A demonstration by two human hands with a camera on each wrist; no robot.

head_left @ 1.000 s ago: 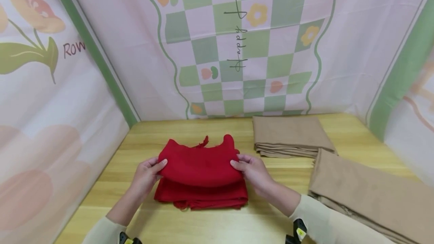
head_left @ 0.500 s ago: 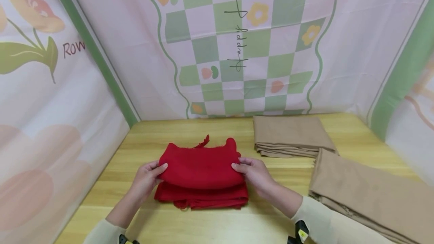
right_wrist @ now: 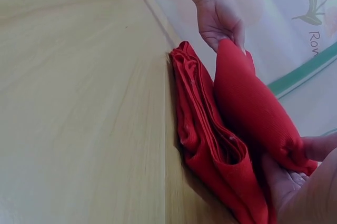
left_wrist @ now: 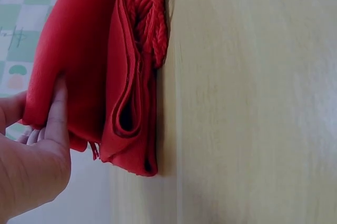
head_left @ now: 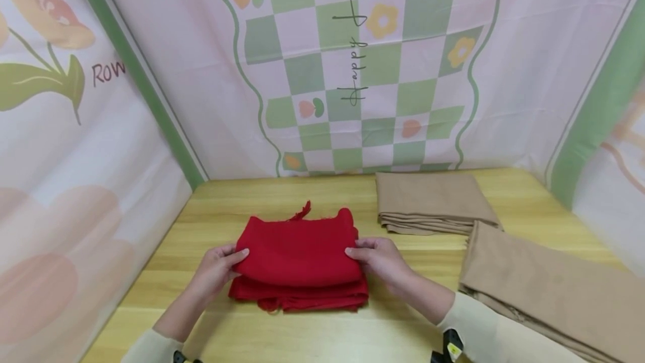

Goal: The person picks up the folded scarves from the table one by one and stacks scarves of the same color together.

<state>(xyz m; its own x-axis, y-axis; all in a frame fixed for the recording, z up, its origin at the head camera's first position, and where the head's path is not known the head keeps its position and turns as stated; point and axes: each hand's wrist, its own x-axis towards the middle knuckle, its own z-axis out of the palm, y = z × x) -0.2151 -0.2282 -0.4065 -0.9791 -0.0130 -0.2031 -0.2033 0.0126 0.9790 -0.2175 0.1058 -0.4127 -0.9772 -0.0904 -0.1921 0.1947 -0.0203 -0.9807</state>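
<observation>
A folded red scarf with twisted fringe lies on the wooden table, its upper fold lifted off the layers beneath. My left hand pinches the left end of that raised fold, thumb on top. At the other end my right hand pinches it the same way. In the left wrist view, the lower layers of the scarf rest on the table with fringe tucked along the front edge. The right wrist view has the raised fold of the scarf bulging between both hands.
Two folded tan cloths sit to the right: one cloth at the back, a larger cloth nearer the front. Patterned fabric walls enclose the wooden table at the back and sides.
Both hands have lowered slightly toward me with the raised fold, which now sits closer over the lower layers. The tan cloths have not moved.
</observation>
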